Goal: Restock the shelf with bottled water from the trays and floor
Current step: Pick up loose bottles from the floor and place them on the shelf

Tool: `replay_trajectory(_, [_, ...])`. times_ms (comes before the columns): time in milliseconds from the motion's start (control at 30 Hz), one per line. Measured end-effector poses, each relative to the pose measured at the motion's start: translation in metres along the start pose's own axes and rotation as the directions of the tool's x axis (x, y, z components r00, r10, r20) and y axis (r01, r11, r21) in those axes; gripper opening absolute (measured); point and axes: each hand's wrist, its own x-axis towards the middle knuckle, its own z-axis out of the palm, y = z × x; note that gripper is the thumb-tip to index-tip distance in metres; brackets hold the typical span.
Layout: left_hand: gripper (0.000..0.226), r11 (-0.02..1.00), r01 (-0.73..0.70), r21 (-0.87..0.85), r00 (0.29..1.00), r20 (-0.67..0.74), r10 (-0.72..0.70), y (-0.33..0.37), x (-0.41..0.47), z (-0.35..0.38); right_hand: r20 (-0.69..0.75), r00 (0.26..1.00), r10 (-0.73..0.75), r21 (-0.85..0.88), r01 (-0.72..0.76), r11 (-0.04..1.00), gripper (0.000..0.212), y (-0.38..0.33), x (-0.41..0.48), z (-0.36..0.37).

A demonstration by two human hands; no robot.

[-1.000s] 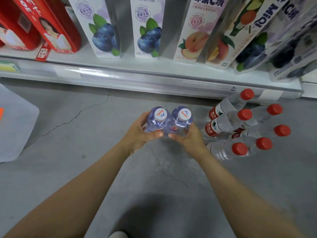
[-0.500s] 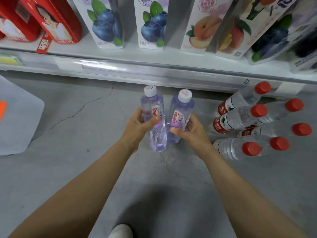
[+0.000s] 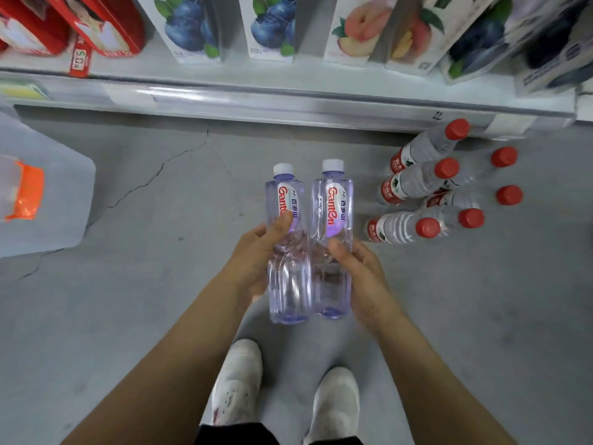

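Two clear, purple-tinted water bottles with white caps are held side by side above the floor. My left hand [image 3: 256, 255] grips the left bottle [image 3: 286, 284], thumb across its red-lettered label. My right hand [image 3: 359, 271] grips the right bottle [image 3: 333, 200] at its middle. Both bottles point caps-away towards the shelf edge [image 3: 288, 101]. Several red-capped water bottles [image 3: 426, 181] stand grouped on the grey floor to the right, just below the shelf edge.
The low shelf holds juice cartons [image 3: 272, 24] with blueberry and peach pictures, and red boxes [image 3: 96, 24] at the left. A translucent plastic bin [image 3: 57, 187] with an orange part lies on the floor at the left. My white shoes [image 3: 237, 380] are below the bottles.
Both hands have lifted the two bottles off the floor and drawn them nearer to me, tilting them so that their labels show. My view has dropped, and my shoes have come into sight.
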Motion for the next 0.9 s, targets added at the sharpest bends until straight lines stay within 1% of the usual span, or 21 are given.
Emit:
replay_trajectory(67, [0.055, 0.999, 0.027, -0.041, 1.0, -0.006, -0.028, 0.006, -0.033, 0.005, 0.007, 1.0, 0.003, 0.027, -0.004, 1.0, 0.061, -0.013, -0.03, 0.005])
replay_trajectory(133, [0.051, 0.996, 0.064, -0.064, 0.998, 0.004, -0.063, 0.014, -0.069, 0.011, 0.016, 1.0, 0.003, 0.018, -0.003, 1.0, 0.071, -0.029, -0.059, 0.009])
replay_trajectory(200, [0.049, 0.993, 0.073, -0.093, 0.997, 0.005, -0.073, 0.023, -0.106, 0.017, 0.024, 1.0, 0.005, -0.009, -0.005, 1.0, 0.075, -0.052, -0.089, 0.017])
replay_trajectory(267, [0.048, 0.994, 0.061, -0.089, 0.998, -0.01, -0.062, 0.037, -0.145, 0.021, 0.033, 0.999, 0.009, -0.044, -0.008, 0.999, 0.07, -0.076, -0.119, 0.026])
replay_trajectory(367, [0.046, 0.998, 0.023, -0.056, 1.0, -0.007, -0.024, 0.063, -0.202, 0.029, 0.051, 0.999, -0.007, -0.104, 0.012, 0.995, 0.046, -0.121, -0.167, 0.042])
replay_trajectory(433, [0.047, 0.998, -0.006, -0.062, 1.0, -0.008, 0.005, 0.085, -0.242, 0.037, 0.076, 0.997, -0.024, -0.15, 0.035, 0.988, 0.039, -0.155, -0.2, 0.053])
replay_trajectory(467, [0.047, 0.998, -0.018, -0.066, 1.0, -0.02, 0.017, 0.098, -0.263, 0.043, 0.079, 0.996, -0.029, -0.172, 0.042, 0.984, 0.042, -0.174, -0.217, 0.059])
replay_trajectory(533, [0.047, 0.996, -0.055, -0.064, 0.998, -0.037, 0.053, 0.127, -0.306, 0.058, 0.095, 0.993, -0.069, -0.194, 0.087, 0.977, 0.062, -0.21, -0.252, 0.07])
replay_trajectory(600, [0.038, 0.992, -0.116, -0.054, 0.993, -0.023, 0.114, 0.157, -0.35, 0.075, 0.107, 0.988, -0.109, -0.204, 0.129, 0.97, 0.079, -0.244, -0.286, 0.081])
replay_trajectory(667, [0.028, 0.981, -0.188, -0.05, 0.982, -0.002, 0.189, 0.186, -0.396, 0.091, 0.137, 0.981, -0.134, -0.2, 0.16, 0.967, 0.088, -0.28, -0.32, 0.091])
replay_trajectory(700, [0.03, 0.972, -0.226, -0.058, 0.974, 0.016, 0.227, 0.199, -0.414, 0.096, 0.149, 0.978, -0.146, -0.197, 0.174, 0.965, 0.088, -0.294, -0.333, 0.095])
replay_trajectory(733, [0.036, 0.963, -0.263, -0.063, 0.964, 0.021, 0.265, 0.214, -0.437, 0.104, 0.163, 0.972, -0.169, -0.204, 0.201, 0.958, 0.084, -0.315, -0.35, 0.1])
replay_trajectory(800, [0.053, 0.941, -0.332, -0.065, 0.941, 0.046, 0.335, 0.243, -0.481, 0.119, 0.196, 0.955, -0.223, -0.206, 0.262, 0.943, 0.075, -0.357, -0.383, 0.109])
replay_trajectory(900, [0.083, 0.89, -0.451, -0.073, 0.889, 0.049, 0.455, 0.291, -0.549, 0.147, 0.232, 0.901, -0.367, -0.171, 0.409, 0.896, 0.084, -0.426, -0.432, 0.126])
